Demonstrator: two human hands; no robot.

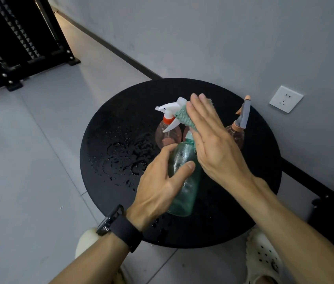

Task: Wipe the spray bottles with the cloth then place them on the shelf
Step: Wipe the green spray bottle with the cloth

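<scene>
I am seeing my left hand (158,181) gripping the green spray bottle (182,181), thumb curling across its body, tilting it above the black round counter (110,130). My right hand (209,138) is pressing the teal cloth (184,116) with straight fingers against the bottle's top. Two pinkish spray bottles are standing behind: one with a white trigger (167,124), one with a grey trigger (239,128). Water droplets (121,160) are lying on the counter's left part.

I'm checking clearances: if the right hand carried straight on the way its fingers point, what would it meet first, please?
Probably nothing on the table: the right hand, pressing the cloth flat, points up-left past the white sprayer head, then over the table edge. Depth is unclear.
</scene>
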